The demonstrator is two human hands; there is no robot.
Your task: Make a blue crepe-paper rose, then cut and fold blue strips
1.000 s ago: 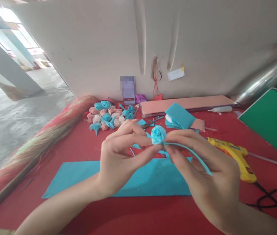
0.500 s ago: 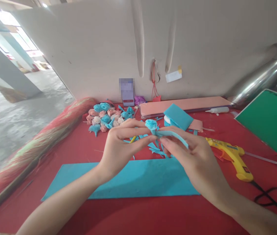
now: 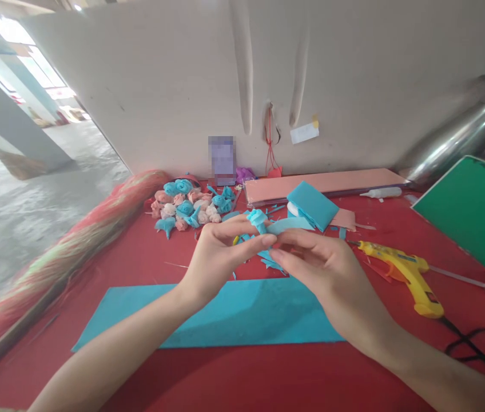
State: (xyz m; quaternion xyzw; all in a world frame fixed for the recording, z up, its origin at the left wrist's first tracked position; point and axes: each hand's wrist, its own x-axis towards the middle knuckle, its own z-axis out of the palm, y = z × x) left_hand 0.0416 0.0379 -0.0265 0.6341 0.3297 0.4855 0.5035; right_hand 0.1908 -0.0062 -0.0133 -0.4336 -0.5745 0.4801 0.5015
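A small blue crepe paper flower (image 3: 257, 218) tilts to the left above the table, its base pinched between the thumb and fingers of my left hand (image 3: 221, 252). From its base a loose blue paper strip (image 3: 291, 225) runs to the right, over the fingers of my right hand (image 3: 319, 254). My right thumb and fingers are closed just below the strip, close to my left thumb tip; the exact hold is partly hidden. Below both hands lies a long blue crepe paper sheet (image 3: 242, 320). Blue paper scraps (image 3: 271, 263) are scattered behind my fingers.
A pile of blue, pink and white paper flowers (image 3: 186, 209) sits back left. A yellow glue gun (image 3: 409, 272) with a black cord lies at right, near a green board (image 3: 474, 212). Folded blue paper (image 3: 313, 205) and a long pink pack (image 3: 324, 184) are at the back.
The flower has tipped and shifted slightly left. Its strip, which drooped over my right hand, now stands out flatter to the right. My right hand has moved a little left.
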